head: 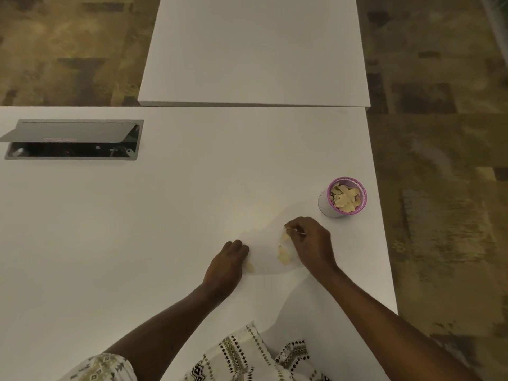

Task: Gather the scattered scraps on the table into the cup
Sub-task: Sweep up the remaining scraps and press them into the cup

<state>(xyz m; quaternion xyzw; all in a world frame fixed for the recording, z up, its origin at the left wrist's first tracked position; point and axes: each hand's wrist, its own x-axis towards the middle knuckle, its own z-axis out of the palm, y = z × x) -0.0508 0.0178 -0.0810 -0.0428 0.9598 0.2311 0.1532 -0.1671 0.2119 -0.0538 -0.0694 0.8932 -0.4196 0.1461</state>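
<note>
cup near the table's right edge, holding scraps; two loose scraps lie left of the right hand, one (perhaps partly hidden) beside the left hand; cable hatch far left.
</note>
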